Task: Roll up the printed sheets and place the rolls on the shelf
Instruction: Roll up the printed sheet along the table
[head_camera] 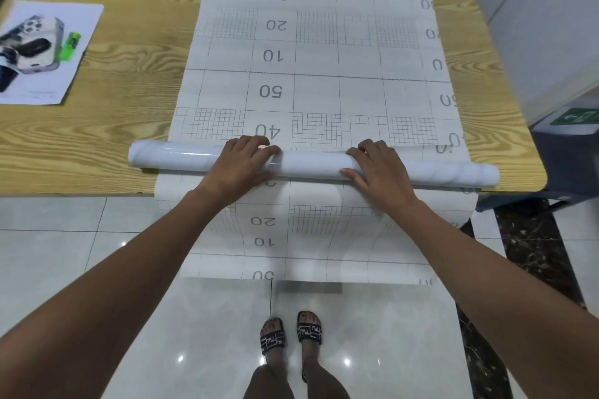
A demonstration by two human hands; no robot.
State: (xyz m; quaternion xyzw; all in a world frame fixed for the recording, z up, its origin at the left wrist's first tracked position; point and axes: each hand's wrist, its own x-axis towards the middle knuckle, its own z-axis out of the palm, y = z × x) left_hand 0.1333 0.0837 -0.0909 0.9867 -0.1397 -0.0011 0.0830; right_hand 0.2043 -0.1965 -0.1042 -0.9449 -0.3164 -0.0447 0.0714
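**Both hands on a half-made roll at the table's near edge**

The roll (311, 166) lies crosswise on the wooden table (113, 74), close to its near edge, with its two ends reaching past the sides of the grid-printed sheet (317, 91) it is wound from. The roll's outer face is glossy white.

The left hand (246, 160) grips the roll a little left of its middle. Its fingers (251, 141) curl over the top to the far side and the thumb lies along the near side. The right hand (377, 168) holds the roll right of the middle in the same way, with fingers bent over the top and thumb pressed against the near side. The two hands are apart, with bare roll between them.

Beyond the roll, the sheet lies flat across the table to its far edge, showing squares, fine grids and upside-down numbers. On the near side, the sheet hangs over the table edge towards the tiled floor (64, 253).

At the table's left end, well apart from the sheet, lies a printed page (74, 74) showing game controllers. A green lighter (69, 45) rests on it. The person's feet, in black patterned sandals (274, 337), stand on the floor below.
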